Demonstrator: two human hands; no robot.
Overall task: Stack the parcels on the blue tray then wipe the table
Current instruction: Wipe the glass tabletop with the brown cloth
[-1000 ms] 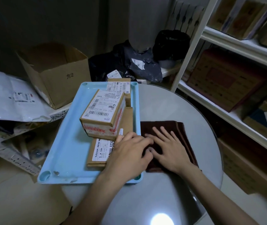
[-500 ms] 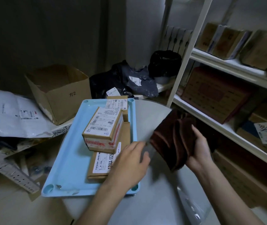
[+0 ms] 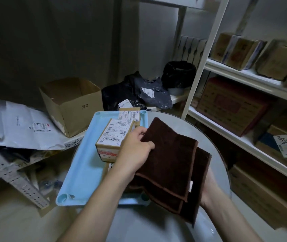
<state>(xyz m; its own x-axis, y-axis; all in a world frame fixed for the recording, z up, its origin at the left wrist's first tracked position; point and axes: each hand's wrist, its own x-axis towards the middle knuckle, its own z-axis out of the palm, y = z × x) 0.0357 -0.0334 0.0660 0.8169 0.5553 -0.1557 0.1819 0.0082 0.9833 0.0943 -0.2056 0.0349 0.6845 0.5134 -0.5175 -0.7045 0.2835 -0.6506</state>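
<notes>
Now cloth [image 3: 170, 165] lifted off table [image 3: 216, 145], both hands gripping.

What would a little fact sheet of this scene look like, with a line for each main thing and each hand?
tray: blue tray on the round table, left part
parcels: top parcel stacked on others on the tray
cloth: brown cloth, folded, held up above the table
left hand: left hand pinches the cloth's upper left edge
right hand: right hand under the cloth's lower right, mostly hidden
nearby: open cardboard box behind the tray; shelves of boxes at right
</notes>
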